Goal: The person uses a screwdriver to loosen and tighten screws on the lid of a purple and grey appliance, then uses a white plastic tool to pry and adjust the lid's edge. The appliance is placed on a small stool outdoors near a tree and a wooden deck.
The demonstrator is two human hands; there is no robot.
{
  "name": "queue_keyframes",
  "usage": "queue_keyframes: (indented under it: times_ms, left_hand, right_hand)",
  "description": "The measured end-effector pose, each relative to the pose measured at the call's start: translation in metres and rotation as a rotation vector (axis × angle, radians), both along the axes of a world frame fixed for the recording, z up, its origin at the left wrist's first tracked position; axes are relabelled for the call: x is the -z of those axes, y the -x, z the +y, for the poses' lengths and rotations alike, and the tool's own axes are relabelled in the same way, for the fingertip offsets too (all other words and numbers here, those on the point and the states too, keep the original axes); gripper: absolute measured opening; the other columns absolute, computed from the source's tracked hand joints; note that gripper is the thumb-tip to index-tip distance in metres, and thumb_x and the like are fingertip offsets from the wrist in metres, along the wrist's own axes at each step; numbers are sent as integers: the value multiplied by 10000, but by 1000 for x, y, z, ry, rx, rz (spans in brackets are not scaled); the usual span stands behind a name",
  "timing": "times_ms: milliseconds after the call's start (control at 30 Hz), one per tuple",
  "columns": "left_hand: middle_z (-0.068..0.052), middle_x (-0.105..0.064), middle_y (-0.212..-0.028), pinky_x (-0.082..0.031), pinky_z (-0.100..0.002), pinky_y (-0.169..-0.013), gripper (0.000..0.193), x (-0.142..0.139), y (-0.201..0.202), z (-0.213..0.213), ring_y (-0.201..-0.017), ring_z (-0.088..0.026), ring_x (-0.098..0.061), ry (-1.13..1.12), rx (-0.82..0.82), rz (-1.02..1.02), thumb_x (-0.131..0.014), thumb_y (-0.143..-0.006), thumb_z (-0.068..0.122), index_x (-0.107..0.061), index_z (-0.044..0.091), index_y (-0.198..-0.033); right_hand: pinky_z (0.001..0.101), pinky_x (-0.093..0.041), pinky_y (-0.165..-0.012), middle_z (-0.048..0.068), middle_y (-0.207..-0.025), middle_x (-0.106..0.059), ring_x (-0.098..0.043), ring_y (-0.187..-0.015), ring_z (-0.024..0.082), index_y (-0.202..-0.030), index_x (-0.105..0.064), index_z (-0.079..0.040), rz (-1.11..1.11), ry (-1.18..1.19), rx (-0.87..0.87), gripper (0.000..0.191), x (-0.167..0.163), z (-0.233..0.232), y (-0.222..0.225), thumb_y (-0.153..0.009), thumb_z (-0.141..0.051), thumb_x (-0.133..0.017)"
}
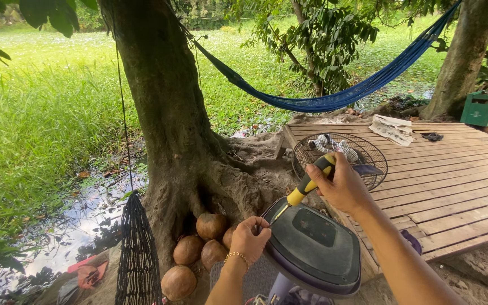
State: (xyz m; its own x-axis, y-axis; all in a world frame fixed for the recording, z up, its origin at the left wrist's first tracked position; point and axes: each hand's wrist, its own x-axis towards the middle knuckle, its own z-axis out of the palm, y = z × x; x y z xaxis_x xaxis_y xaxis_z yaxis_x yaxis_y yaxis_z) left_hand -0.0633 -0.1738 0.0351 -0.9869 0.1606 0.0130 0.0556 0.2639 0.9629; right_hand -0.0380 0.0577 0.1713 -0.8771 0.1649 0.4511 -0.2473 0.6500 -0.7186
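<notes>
**Screwdriver on fan base**

Right hand (343, 186) is closed around the yellow-black screwdriver (307, 185), tip angled down at the near-left edge of the dark fan base (317, 245). Left hand (249, 237) pinches that edge right at the tip. The base rests by the person's lap, beside the wooden platform (453, 175). Best done with the tip seated square, the base steadied, and fingers clear of slips.

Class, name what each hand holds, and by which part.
Right hand: screwdriver, by its yellow-and-black handle. Left hand: grips the fan base at its edge.
</notes>
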Motion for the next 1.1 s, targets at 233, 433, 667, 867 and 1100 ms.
queue_keyframes:
  times_ms: [233,433,667,867,1100]
  left_hand:
    - [36,-586,-646,-428,-263,-540,124,-1,0,1,-574,-61,-494,-27,-11,20,-721,-830,160,-733,87,-930]
    - [33,-602,-652,-463,-270,-576,135,-9,-5,-1,-589,-69,-521,41,-21,-18,-712,-836,187,-729,97,-935]
    - [34,-604,-662,-474,-267,-589,148,-9,-6,-1,-596,-68,-530,55,-22,6,-715,-826,190,-731,98,-941]
    - [41,-617,-654,-475,-262,-587,147,-5,-3,-1,-596,-64,-545,55,-19,12,-717,-823,192,-730,101,-937]
    - [46,-578,-708,-443,-259,-575,171,-10,-5,-8,-608,-59,-496,51,76,-53,-693,-868,203,-717,124,-1017]
  right_hand:
    - [298,-597,-539,105,-866,-701,-751,-634,178,-1155,-506,-5,-2,4,3,579,-4,1,-1,-884,-493,-657]
    - [293,-599,-550,105,-874,-711,-770,-654,189,-1154,-510,-14,-23,-9,12,571,-4,0,-2,-887,-500,-646]
    - [299,-593,-556,102,-848,-706,-748,-630,176,-1157,-507,-7,16,-32,-8,589,-4,-1,-1,-882,-508,-650]
    - [308,-591,-554,94,-823,-710,-742,-618,168,-1164,-509,-10,14,-88,-2,591,-7,-4,-1,-888,-516,-641]
    - [305,-577,-552,92,-815,-705,-735,-623,163,-1158,-514,-7,-5,-119,-51,575,-10,-6,4,-894,-502,-642]
